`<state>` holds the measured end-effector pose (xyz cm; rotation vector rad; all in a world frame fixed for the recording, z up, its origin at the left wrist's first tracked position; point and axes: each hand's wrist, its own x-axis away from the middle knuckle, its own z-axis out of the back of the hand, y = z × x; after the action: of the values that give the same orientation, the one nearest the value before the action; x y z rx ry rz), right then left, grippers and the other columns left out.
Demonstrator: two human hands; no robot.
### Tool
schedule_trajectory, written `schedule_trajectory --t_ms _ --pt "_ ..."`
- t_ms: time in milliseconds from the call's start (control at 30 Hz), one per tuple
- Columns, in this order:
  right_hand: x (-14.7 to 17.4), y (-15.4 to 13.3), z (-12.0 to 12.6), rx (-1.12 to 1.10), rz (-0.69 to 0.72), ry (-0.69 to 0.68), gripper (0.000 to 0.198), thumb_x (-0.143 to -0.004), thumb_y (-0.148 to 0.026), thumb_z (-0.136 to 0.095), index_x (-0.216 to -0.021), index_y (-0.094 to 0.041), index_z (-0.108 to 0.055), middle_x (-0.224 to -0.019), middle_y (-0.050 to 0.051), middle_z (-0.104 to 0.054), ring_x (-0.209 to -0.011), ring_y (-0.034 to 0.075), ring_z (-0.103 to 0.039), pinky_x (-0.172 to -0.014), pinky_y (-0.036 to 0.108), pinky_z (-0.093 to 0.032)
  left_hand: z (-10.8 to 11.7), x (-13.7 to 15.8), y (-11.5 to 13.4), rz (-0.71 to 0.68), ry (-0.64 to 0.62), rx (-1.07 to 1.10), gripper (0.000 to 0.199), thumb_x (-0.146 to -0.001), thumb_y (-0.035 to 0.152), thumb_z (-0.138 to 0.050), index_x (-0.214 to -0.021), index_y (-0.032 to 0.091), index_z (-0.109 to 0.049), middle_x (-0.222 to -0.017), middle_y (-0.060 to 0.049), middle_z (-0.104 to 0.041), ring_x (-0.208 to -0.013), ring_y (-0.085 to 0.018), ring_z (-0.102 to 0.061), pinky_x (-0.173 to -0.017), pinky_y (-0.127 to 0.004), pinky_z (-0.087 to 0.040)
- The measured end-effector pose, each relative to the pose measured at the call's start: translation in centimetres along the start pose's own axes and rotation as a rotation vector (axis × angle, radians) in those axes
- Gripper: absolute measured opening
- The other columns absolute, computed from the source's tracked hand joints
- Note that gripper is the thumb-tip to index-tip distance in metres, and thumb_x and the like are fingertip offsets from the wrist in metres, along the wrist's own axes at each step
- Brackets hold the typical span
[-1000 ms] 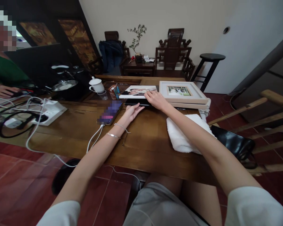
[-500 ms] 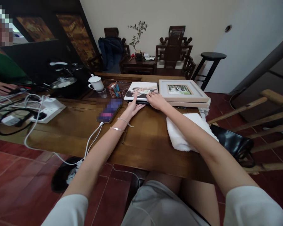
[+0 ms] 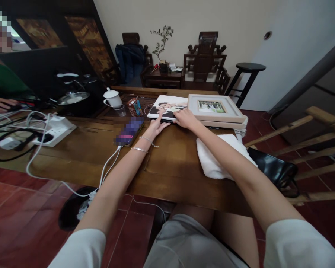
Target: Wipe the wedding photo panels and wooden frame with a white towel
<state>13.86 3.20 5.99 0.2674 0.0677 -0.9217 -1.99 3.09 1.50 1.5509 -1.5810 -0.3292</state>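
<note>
A white photo album (image 3: pixel 167 101) with a picture of people on its cover lies near the far side of the wooden table, on something dark. At its near left corner, my left hand (image 3: pixel 157 125) grips the edge, thumb on top and fingers stretched low along the front. My right hand (image 3: pixel 185 118) is closed over the near right part of the same album, its fingertips partly hidden. Right beside the album, a pale picture frame (image 3: pixel 194 108) with a small photo rests on another flat, pale piece.
A phone (image 3: pixel 128 132) on a white cable, a juice box (image 3: pixel 134 107) and a lidded white cup (image 3: pixel 112 98) stand left. A white towel (image 3: pixel 212 158) lies right. Further left are a power strip (image 3: pixel 57 128), tangled cables and a person's hand (image 3: pixel 1 104) by a laptop.
The album has turned slightly, its far edge shifting to the right and away. My right hand has moved a little with it; my left hand stays at the near left corner.
</note>
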Motion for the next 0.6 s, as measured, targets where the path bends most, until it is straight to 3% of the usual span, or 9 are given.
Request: schedule_trajectory --t_ms 200,333,400,500,600 --pt "-0.3 1.2 0.4 -0.039 0.076 0.01 0.032 -0.088 -0.03 -0.058 -0.115 -0.014 -0.064 -0.112 0.013 -0.07 -0.11 0.029 -0.06 -0.11 0.053 -0.02 0.1 0.2 1.0 0.042 -0.061 -0.116 0.042 -0.089 0.026 -0.063 -0.128 0.014 -0.053 -0.12 -0.02 -0.064 -0.107 -0.029 -0.066 -0.083 -0.038 -0.059" --pt "2.0 4.7 1.4 -0.184 -0.015 0.235 0.032 -0.092 -0.029 -0.048 -0.117 -0.018 -0.063 -0.117 0.011 -0.068 -0.112 0.031 -0.058 -0.111 0.062 -0.013 0.7 -0.2 2.2 0.18 -0.059 -0.311 0.059 -0.085 0.035 -0.067 -0.133 0.006 -0.048 -0.118 -0.03 -0.063 -0.111 -0.032 -0.064 -0.078 -0.03 -0.06" --pt "4.1 7.7 1.7 -0.244 -0.205 0.336 0.032 -0.091 -0.029 -0.045 -0.115 -0.018 -0.064 -0.117 0.013 -0.067 -0.113 0.031 -0.057 -0.109 0.059 -0.021 0.8 -0.4 2.7 0.234 -0.062 -0.361 0.057 -0.088 0.033 -0.064 -0.136 0.007 -0.046 -0.121 -0.03 -0.061 -0.115 -0.031 -0.062 -0.077 -0.026 -0.06" --pt "7.8 12.4 1.4 -0.325 -0.609 0.423 0.04 -0.086 -0.031 -0.05 -0.119 -0.012 -0.06 -0.123 0.018 -0.062 -0.118 0.034 -0.052 -0.103 0.051 -0.034 0.6 -0.6 3.2 0.262 -0.061 -0.362 0.053 -0.093 0.029 -0.058 -0.139 0.008 -0.043 -0.125 -0.028 -0.059 -0.119 -0.029 -0.059 -0.08 -0.023 -0.058" --pt "11.1 15.9 0.1 -0.499 -1.044 0.344 0.061 -0.075 -0.038 -0.065 -0.126 -0.007 -0.054 -0.128 0.023 -0.055 -0.12 0.037 -0.049 -0.1 0.049 -0.038 0.2 -0.4 3.4 0.306 -0.027 -0.271 0.053 -0.093 0.025 -0.058 -0.141 0.01 -0.042 -0.128 -0.027 -0.058 -0.122 -0.029 -0.057 -0.084 -0.025 -0.057"
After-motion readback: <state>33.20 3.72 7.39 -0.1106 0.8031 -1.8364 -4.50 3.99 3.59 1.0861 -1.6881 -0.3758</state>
